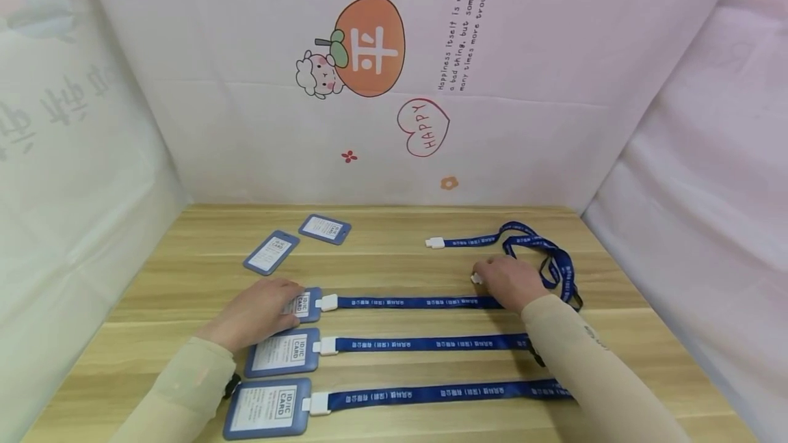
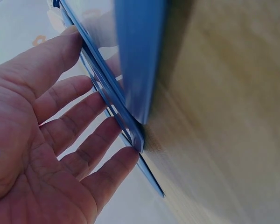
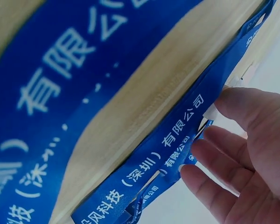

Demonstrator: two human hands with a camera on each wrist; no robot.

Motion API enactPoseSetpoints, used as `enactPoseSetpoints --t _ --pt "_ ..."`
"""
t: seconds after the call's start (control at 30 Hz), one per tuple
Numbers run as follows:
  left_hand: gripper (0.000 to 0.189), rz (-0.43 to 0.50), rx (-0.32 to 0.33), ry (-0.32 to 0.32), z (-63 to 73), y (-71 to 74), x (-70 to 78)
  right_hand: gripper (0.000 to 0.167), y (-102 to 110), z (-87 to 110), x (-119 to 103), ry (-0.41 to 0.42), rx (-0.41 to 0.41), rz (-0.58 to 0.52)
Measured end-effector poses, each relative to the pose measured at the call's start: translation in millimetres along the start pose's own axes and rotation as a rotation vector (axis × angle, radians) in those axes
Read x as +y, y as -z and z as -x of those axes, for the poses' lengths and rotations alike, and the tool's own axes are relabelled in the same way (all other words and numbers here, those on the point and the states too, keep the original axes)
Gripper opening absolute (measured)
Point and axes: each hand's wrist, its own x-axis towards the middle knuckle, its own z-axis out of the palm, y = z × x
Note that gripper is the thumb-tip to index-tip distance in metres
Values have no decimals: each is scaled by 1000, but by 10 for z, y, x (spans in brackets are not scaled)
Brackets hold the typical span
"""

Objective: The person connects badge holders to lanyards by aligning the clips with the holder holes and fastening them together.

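Observation:
My left hand (image 1: 261,310) rests over a blue ID card holder (image 1: 312,305), third from the front, its thumb by the near edge and fingers by the far edge. In the left wrist view its loosely spread fingers touch the holder's rim (image 2: 116,105). A white buckle (image 1: 329,302) joins this holder to a flat blue lanyard (image 1: 400,302) with white lettering. Above that lanyard's right part, my right hand (image 1: 507,280) pinches another lanyard's white buckle (image 1: 477,278) at its fingertips. Printed blue straps (image 3: 182,126) pass beside its fingers in the right wrist view.
Two holders with lanyards lie in front, the middle holder (image 1: 283,353) and the nearest holder (image 1: 267,409). Two loose holders, one upright (image 1: 271,253) and one slanted (image 1: 325,229), lie at back left. A tangled blue lanyard (image 1: 557,258) with a white buckle (image 1: 434,243) lies back right.

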Motion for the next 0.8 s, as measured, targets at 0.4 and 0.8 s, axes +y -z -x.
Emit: enactPoseSetpoints --t 0.4,0.8 --pt "52 17 -4 7 15 18 4 8 6 -7 14 -26 -32 -28" --pt "53 17 -4 4 16 21 -2 12 -15 8 75 -86 -22 -158"
